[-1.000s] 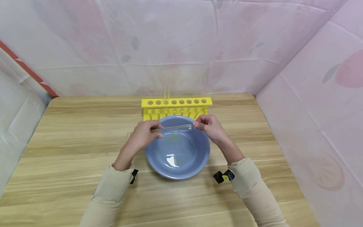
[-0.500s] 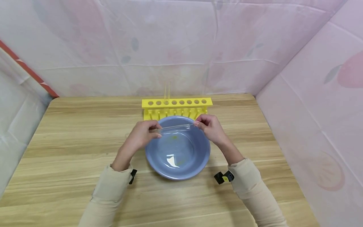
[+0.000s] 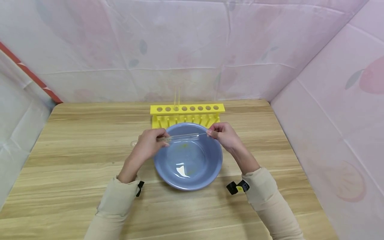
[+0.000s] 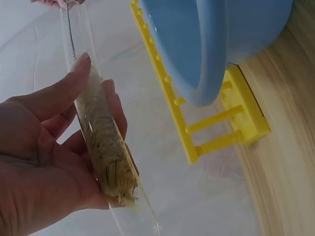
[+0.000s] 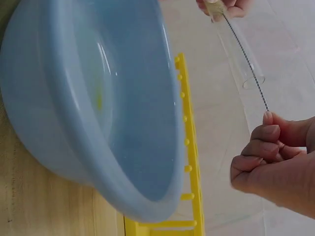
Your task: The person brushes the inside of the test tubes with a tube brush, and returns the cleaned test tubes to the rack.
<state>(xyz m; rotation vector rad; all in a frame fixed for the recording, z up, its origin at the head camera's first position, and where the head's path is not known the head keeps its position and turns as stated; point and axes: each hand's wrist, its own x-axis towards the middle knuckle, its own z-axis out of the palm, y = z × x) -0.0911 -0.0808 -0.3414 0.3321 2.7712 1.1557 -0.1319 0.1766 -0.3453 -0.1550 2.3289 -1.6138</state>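
A clear test tube (image 3: pixel 183 136) lies nearly level above the blue basin (image 3: pixel 216 163), its mouth toward the right. My left hand (image 3: pixel 147 142) grips the tube's middle between thumb and fingers. Inside it sits a test tube brush, whose pale, dark-flecked bristles (image 4: pixel 106 142) fill the part within that hand in the left wrist view. From the open mouth comes the brush's twisted wire handle (image 5: pixel 247 56). My right hand (image 3: pixel 225 136) pinches the wire's end between thumb and forefinger, a short way from the mouth.
Behind the basin stands a yellow test tube rack (image 3: pixel 192 108) with a row of holes. One clear tube (image 3: pixel 177 95) stands upright in it. Yellowish spots (image 3: pixel 184 145) show in the basin. Pink patterned cloth (image 3: pixel 192 50) hangs behind the wooden table (image 3: pixel 75 160).
The left hand and tube have shifted slightly left, and the right hand slightly right. More of the brush's wire shows between the tube's mouth and the right fingers.
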